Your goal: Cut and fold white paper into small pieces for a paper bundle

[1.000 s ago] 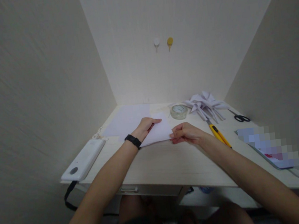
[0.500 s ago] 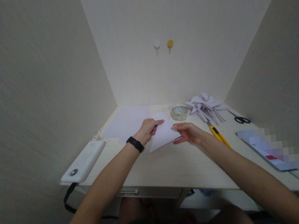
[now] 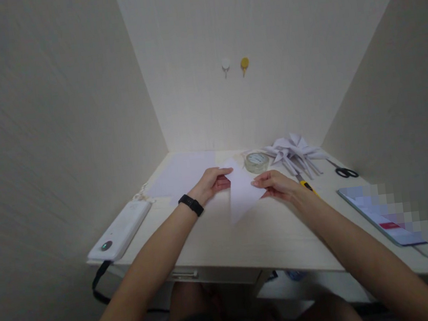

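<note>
A folded sheet of white paper (image 3: 241, 191), with a pointed lower corner, is held up over the desk between both hands. My left hand (image 3: 215, 180), with a black band at the wrist, pinches its upper left edge, thumb on top. On the paper's right side, my right hand (image 3: 274, 184) grips the edge between thumb and fingers. Behind the paper lies a roll of clear tape (image 3: 256, 162). Flat on the desk to the left is a larger white sheet (image 3: 184, 171).
Folded white paper pieces (image 3: 294, 152) are heaped at the back right, near black-handled scissors (image 3: 345, 172). A yellow cutter (image 3: 308, 187) is partly behind my right forearm. A tablet (image 3: 382, 216) with a cable lies at the right, a white device (image 3: 119, 232) at the left.
The folded paper has turned so its lower point has swung right and down. My right hand has shifted slightly right and closed on the paper's edge; my left hand barely moved.
</note>
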A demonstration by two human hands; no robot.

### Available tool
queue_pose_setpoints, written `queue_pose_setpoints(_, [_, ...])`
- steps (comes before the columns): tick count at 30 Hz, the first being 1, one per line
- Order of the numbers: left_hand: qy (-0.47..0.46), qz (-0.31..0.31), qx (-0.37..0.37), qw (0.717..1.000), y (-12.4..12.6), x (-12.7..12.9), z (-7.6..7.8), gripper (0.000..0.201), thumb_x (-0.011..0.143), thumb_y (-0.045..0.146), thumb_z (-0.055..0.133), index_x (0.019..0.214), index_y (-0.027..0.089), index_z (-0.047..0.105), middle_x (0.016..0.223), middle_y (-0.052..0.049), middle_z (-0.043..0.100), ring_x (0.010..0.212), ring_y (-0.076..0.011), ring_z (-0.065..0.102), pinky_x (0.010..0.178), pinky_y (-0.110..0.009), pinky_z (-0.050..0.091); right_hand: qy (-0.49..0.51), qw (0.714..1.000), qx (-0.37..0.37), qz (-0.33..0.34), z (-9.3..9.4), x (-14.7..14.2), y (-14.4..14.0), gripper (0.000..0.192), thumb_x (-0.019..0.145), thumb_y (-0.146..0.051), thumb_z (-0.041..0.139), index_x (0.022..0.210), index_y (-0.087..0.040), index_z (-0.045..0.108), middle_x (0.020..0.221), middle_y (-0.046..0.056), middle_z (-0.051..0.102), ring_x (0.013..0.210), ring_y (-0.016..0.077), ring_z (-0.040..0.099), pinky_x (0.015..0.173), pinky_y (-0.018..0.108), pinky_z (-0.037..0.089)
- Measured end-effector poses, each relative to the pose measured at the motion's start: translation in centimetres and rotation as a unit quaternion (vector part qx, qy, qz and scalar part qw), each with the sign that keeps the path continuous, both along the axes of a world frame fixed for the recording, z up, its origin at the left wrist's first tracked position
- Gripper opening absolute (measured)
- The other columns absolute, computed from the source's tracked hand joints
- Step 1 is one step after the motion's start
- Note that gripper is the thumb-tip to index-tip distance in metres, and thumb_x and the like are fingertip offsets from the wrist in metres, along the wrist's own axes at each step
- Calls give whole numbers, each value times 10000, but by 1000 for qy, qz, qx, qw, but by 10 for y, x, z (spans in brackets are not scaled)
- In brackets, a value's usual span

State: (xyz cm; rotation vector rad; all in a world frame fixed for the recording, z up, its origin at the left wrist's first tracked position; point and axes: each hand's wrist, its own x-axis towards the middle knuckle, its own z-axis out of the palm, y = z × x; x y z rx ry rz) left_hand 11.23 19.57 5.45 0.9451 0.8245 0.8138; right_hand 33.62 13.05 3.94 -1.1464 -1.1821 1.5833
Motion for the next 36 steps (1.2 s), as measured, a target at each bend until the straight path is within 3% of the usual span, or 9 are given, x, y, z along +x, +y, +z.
queue_pose_setpoints(3, [-11, -41, -9, 999, 5, -6, 0, 185, 748, 265, 736, 785, 96, 670, 717, -77, 699, 584, -150, 652, 606, -278, 549, -51, 996, -18, 70, 4, 16, 1, 301, 531, -281, 899, 713, -93, 749, 662, 62, 717, 549, 123, 632, 539, 228, 570])
queue_pose_setpoints(6, [36, -99, 63, 992, 4, -8, 0, 243, 707, 318, 779, 765, 94, 707, 684, -66, 689, 544, -126, 607, 536, -243, 490, -98, 988, -17, 115, 5, 26, 2, 318, 529, -300, 892, 732, -91, 764, 611, 44, 701, 482, 95, 588, 456, 183, 490])
queue_pose_setpoints(11, [207, -210, 211, 932, -5, -5, -6, 288, 627, 350, 846, 714, 91, 754, 597, -45, 652, 500, -92, 512, 469, -212, 361, -152, 969, -5, 196, 7, 28, 2, 333, 557, -321, 864, 805, -114, 782, 656, 35, 720, 517, 99, 587, 476, 190, 435])
queue_pose_setpoints(14, [235, -232, 236, 914, -9, -1, -12, 282, 607, 346, 849, 725, 101, 774, 631, -58, 681, 546, -107, 531, 516, -230, 378, -174, 962, 6, 209, 6, 27, 1, 341, 564, -331, 857, 827, -127, 784, 700, 36, 731, 578, 115, 605, 539, 212, 440])
queue_pose_setpoints(17, [229, -231, 247, 913, -13, 5, -18, 241, 577, 302, 850, 711, 115, 781, 689, -71, 716, 609, -124, 569, 598, -249, 422, -191, 954, 27, 228, 4, 25, 1, 355, 599, -363, 838, 856, -125, 780, 696, 28, 714, 583, 108, 568, 551, 223, 400])
queue_pose_setpoints(22, [233, -218, 254, 913, -18, 11, -20, 202, 566, 278, 828, 687, 124, 777, 709, -68, 731, 643, -140, 598, 654, -262, 446, -237, 943, 98, 213, 3, 15, -1, 335, 690, -449, 755, 724, -116, 745, 506, -46, 534, 480, 56, 330, 480, 226, 207])
queue_pose_setpoints(28, [211, -223, 268, 913, -18, 11, -20, 118, 603, 208, 773, 702, 143, 782, 734, -55, 744, 689, -150, 625, 701, -258, 458, -261, 946, 115, 155, 0, 1, -6, 277, 672, -401, 730, 690, -125, 745, 460, -56, 475, 451, 60, 268, 461, 248, 157])
queue_pose_setpoints(36, [186, -215, 223, 932, -9, 8, -22, 143, 592, 241, 793, 686, 134, 773, 662, -49, 709, 610, -135, 582, 626, -257, 426, -214, 965, 95, 118, 6, -1, -8, 295, 620, -379, 740, 470, -155, 620, 393, -66, 382, 429, 60, 245, 443, 256, 145])
